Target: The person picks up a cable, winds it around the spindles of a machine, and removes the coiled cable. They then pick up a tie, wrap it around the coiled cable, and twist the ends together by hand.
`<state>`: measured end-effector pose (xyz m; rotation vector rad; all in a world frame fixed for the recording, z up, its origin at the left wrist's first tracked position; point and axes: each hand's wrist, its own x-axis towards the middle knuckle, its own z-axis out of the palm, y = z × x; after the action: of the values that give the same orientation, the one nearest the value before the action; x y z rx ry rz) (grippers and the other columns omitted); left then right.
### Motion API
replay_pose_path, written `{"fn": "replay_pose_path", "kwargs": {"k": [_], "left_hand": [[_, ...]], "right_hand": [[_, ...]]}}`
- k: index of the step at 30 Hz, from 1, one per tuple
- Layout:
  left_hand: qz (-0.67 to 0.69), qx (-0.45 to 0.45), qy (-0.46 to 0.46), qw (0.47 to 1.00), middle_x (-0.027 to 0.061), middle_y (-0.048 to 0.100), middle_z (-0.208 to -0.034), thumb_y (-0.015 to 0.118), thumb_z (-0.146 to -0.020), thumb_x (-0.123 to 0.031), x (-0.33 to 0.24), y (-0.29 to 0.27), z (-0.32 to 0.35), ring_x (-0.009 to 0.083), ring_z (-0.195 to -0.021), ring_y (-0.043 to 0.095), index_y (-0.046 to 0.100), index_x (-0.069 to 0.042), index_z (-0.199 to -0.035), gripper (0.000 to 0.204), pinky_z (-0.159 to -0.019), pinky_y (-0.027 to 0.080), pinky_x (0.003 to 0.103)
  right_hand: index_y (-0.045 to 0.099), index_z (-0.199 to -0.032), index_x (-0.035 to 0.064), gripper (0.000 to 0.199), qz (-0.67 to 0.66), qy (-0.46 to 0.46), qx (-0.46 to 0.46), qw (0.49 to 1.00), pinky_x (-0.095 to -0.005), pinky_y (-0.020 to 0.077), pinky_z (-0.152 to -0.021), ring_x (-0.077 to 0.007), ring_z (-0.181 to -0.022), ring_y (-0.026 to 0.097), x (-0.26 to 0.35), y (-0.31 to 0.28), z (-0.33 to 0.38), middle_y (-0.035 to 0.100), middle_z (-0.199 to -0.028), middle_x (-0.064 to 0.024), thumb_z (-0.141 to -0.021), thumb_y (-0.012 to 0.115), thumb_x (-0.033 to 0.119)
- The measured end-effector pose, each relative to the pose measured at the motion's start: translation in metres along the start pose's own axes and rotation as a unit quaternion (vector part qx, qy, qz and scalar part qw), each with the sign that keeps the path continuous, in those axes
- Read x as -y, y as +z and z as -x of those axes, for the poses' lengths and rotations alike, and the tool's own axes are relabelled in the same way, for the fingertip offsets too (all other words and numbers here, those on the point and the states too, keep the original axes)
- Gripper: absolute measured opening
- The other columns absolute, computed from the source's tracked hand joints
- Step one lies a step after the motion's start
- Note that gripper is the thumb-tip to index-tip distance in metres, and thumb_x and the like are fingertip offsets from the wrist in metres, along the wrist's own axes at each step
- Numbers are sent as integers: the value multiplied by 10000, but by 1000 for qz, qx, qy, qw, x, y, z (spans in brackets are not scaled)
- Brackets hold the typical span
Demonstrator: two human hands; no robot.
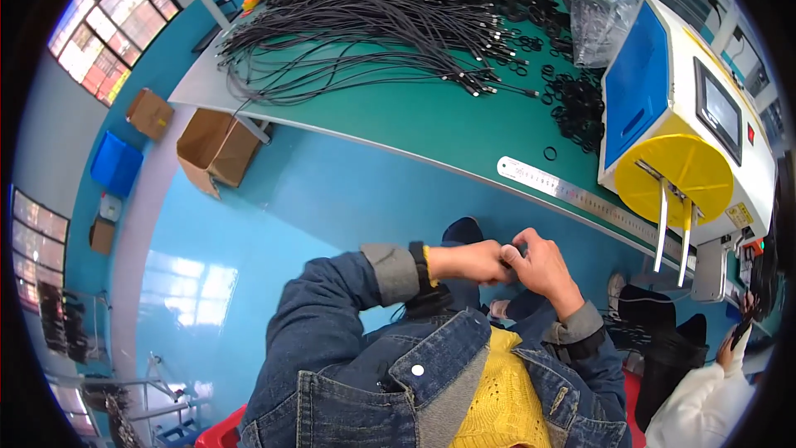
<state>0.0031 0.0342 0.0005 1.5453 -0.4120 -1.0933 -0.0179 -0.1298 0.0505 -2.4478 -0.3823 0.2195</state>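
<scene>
Together, left hand point(471, 262) and right hand point(541, 264), pinching small black cable piece point(507, 260)

The setting is a factory assembly workshop for cable products. Evidence: a long green workbench point(431, 129) runs across the upper half of the frame, loaded with bundles of black cables point(365, 29) and loose black rings point(576, 104). A steel ruler point(572, 192) lies along the bench's near edge. A white, blue and yellow machine point(688, 124) with a small screen stands at the right. The floor point(274, 216) is coated blue. Cardboard boxes point(211, 148) and a blue bin point(116, 164) sit at left, below large grid windows point(112, 21) in the upper left.
</scene>
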Motion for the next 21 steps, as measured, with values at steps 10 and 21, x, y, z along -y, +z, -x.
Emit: {"fn": "replay_pose_path", "kwargs": {"k": [10, 21], "left_hand": [[-42, -339, 278, 898, 59, 633, -895, 659, -712, -188, -175, -286, 48, 183, -680, 612, 643, -53, -921, 248, -659, 497, 301], [-617, -471, 56, 628, 155, 619, -829, 608, -770, -297, -60, -268, -11, 343, -814, 595, 589, -77, -1005, 323, -722, 477, 412]], "right_hand": [[600, -836, 13, 333, -148, 135, 135, 970, -330, 471, -579, -248, -624, 630, -38, 8, 27, 631, -659, -123, -808, 587, 344], [604, -837, 12, 305, -101, 100, 88, 986, -366, 478, -609, -299, -650, 621, -50, 14, 32, 622, -654, -144, -785, 599, 312]]}}
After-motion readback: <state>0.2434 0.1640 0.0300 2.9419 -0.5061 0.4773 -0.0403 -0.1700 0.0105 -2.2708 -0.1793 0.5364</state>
